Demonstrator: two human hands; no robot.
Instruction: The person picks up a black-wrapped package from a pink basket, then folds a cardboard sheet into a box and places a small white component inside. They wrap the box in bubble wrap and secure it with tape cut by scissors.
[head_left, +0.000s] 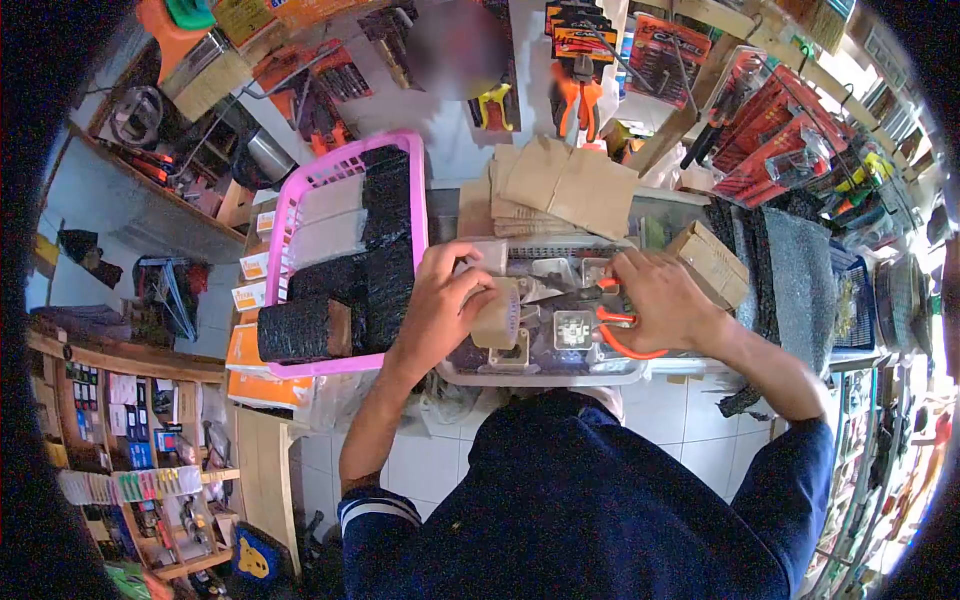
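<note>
My left hand (450, 300) grips a roll of brown packing tape (497, 315) over a clear plastic tray. To its right, my right hand (665, 305) is closed on orange-handled scissors (618, 320), whose dark blades point left toward the tape. Beneath both hands lies the tray (560, 378), with several small white square plastic boxes (573, 330) in it. One of these boxes, near the scissors, has small white pieces inside. My fingers cover part of the tape roll and of the scissors' handles.
A pink basket (421, 200) with black-wrapped packages stands at the left, beside orange boxes (265, 385). Flat brown cardboard pieces (565, 185) are stacked behind the tray. At the right are a small carton (708, 262) and bubble wrap (797, 275). Tools hang overhead.
</note>
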